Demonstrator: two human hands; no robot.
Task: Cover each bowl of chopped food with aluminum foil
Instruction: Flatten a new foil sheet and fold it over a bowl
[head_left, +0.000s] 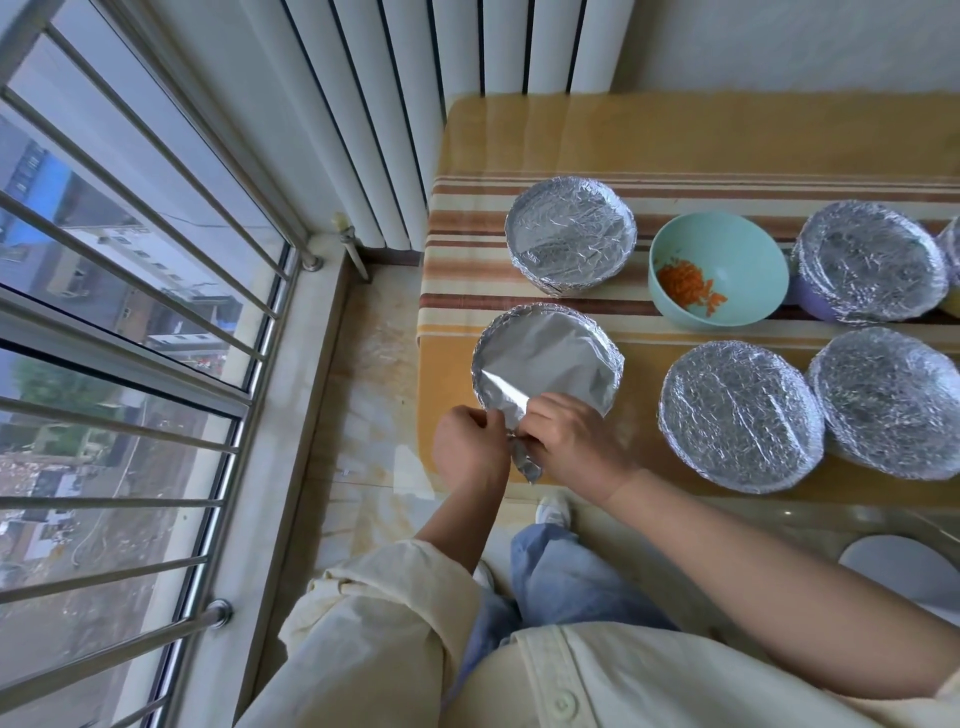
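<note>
both left hand (470, 448) and right hand (577, 441) pinch, fingers curled, a crinkled corner of smooth foil (550, 353).

We see a smooth shiny silver foil cover (550, 353), crinkled foil covers (571, 228), a matt mint-green plastic bowl (748, 254), and striped yellow cloth (467, 260) under glossy clear sheeting (883, 519).

Far right of the green bowl (743, 260), a foil-covered bowl (953, 249) was cut off by the edge, its contents hidden.
</note>
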